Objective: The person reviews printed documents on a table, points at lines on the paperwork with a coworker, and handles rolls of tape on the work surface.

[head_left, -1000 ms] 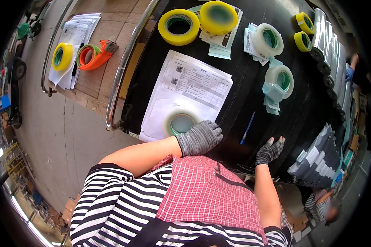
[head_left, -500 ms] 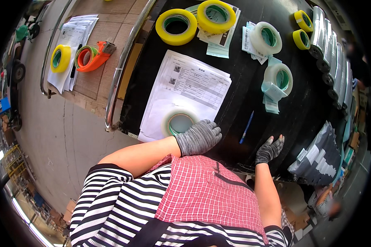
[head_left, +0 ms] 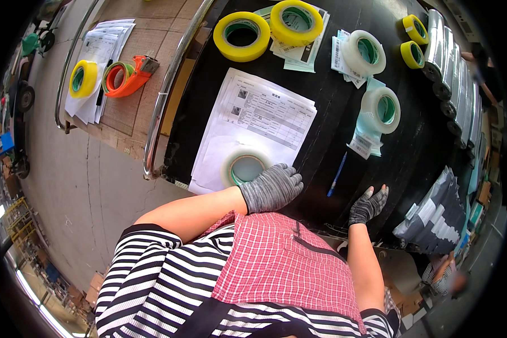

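One blue pen (head_left: 337,174) slants away between the loosely spread right grip (head_left: 368,208) and left grip (head_left: 273,188), closure unclear, beside a clear tape roll (head_left: 227,167).

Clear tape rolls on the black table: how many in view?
3: one roll on papers, partly hidden by the left hand; a second roll on labels, upper right; a third roll just below that in the picture.

Left hand (head_left: 269,190) mid-frame, back upward, fingers (head_left: 292,179) together; right hand (head_left: 368,206) centre right, fingers pointing up-frame, thumb (head_left: 369,192) apart.
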`<state>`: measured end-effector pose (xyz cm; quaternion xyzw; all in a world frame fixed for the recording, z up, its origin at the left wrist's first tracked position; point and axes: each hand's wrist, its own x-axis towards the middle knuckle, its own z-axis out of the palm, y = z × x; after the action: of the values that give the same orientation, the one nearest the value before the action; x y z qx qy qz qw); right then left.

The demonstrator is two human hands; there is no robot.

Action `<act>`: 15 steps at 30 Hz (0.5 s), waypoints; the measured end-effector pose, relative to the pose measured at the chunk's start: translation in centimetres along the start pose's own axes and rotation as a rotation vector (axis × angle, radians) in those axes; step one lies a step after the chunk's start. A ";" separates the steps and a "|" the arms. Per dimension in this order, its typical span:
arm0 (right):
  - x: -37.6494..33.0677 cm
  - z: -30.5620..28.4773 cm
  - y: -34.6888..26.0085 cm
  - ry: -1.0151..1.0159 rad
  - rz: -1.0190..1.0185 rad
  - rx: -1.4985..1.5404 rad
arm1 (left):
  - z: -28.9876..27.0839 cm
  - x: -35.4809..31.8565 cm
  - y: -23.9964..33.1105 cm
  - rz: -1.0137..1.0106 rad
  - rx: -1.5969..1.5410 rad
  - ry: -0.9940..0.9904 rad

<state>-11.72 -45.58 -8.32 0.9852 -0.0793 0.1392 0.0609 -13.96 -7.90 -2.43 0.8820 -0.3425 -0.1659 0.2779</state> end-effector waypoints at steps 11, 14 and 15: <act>0.0 0.0 0.0 -0.004 0.006 0.002 | -0.1 0.0 0.0 0.001 -0.010 -0.012; 0.0 0.0 0.1 0.006 -0.009 -0.004 | 0.0 0.0 0.0 0.001 -0.009 -0.013; 0.0 0.0 0.1 0.014 -0.014 -0.004 | 0.0 0.0 0.0 0.001 -0.009 -0.013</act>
<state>-11.73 -45.65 -8.37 0.9846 -0.0723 0.1454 0.0642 -13.91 -7.89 -2.42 0.8794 -0.3440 -0.1732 0.2799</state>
